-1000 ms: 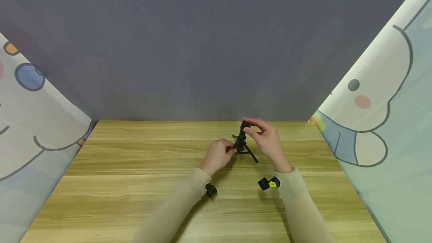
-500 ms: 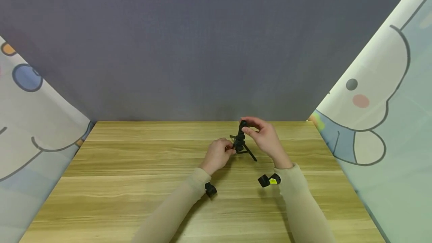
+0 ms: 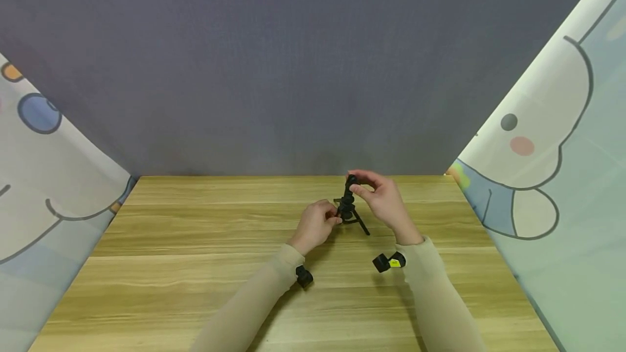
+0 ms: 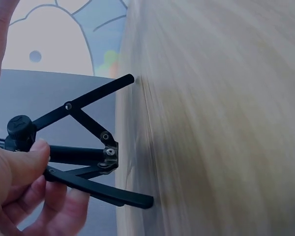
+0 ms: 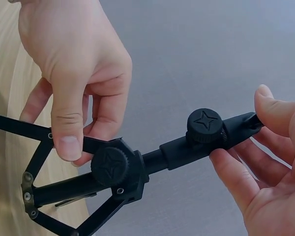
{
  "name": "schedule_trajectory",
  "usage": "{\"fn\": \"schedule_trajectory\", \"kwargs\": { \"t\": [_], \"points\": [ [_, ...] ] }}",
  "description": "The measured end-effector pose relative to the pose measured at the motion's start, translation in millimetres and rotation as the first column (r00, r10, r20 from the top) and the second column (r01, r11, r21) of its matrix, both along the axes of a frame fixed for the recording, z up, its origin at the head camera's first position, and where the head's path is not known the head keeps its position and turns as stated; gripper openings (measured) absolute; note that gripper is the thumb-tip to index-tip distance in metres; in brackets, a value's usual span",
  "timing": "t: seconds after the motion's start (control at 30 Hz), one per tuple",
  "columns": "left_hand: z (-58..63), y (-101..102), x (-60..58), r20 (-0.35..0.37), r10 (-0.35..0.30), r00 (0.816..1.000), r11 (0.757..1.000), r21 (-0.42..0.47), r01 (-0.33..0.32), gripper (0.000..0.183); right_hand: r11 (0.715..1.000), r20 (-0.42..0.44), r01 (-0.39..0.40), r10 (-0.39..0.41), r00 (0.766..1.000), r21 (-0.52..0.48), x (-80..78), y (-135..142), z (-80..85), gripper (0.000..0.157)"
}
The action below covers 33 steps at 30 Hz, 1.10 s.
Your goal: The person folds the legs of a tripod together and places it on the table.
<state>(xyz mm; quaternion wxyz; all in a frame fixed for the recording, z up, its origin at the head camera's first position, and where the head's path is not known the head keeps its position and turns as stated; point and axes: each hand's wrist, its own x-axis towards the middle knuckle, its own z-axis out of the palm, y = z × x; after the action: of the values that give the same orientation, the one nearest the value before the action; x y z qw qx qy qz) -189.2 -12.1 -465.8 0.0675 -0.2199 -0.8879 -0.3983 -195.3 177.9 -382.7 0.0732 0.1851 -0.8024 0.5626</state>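
Observation:
A small black tripod (image 3: 347,205) stands near the back of the wooden table with its legs spread. My left hand (image 3: 315,226) pinches one of its legs between thumb and fingers, close to the lower knob (image 5: 109,166). In the left wrist view, hinged braces join the legs (image 4: 98,189) to the centre tube (image 4: 76,155). My right hand (image 3: 383,200) holds the top of the tripod, thumb on one side and fingers on the other. Just below that grip, the right wrist view shows an upper knob (image 5: 205,124) with a star mark on the tube.
The wooden table (image 3: 195,276) meets a grey panel (image 3: 293,69) right behind the tripod. Cartoon-printed curtains (image 3: 528,178) hang at both sides. A black wrist camera (image 3: 304,276) is on the left wrist, another black wrist camera (image 3: 382,263) on the right.
In the head view, the tripod and both hands appear slightly further left, along with a small shift of the whole scene. The hands keep the same grips.

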Motion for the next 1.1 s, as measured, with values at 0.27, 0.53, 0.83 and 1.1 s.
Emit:
{"fn": "schedule_trajectory", "kwargs": {
  "t": [0.27,0.53,0.83,1.1],
  "points": [
    [-5.0,-0.8,-1.0,0.003,-0.016,1.0,0.998,0.062,0.016,0.011,1.0,-0.002,-0.002,0.002,1.0,-0.012,2.2,-0.5,-2.1,0.032],
    [-11.9,-3.1,-4.6,0.015,-0.076,0.997,0.978,0.198,0.072,0.005,0.999,-0.018,0.036,-0.036,0.999,-0.009,3.0,0.8,-4.9,0.034],
    [-17.7,-4.2,-8.6,0.019,-0.096,0.995,0.96,0.266,0.088,0.005,0.999,-0.005,0.037,-0.037,0.999,-0.002,5.6,-3.1,-3.1,0.034],
    [-15.7,-2.7,-4.6,0.093,-0.058,0.994,0.964,0.265,0.032,0.009,0.999,0.011,0.039,-0.039,0.999,0.005,6.0,-1.3,-1.6,0.034]
  ]
}}
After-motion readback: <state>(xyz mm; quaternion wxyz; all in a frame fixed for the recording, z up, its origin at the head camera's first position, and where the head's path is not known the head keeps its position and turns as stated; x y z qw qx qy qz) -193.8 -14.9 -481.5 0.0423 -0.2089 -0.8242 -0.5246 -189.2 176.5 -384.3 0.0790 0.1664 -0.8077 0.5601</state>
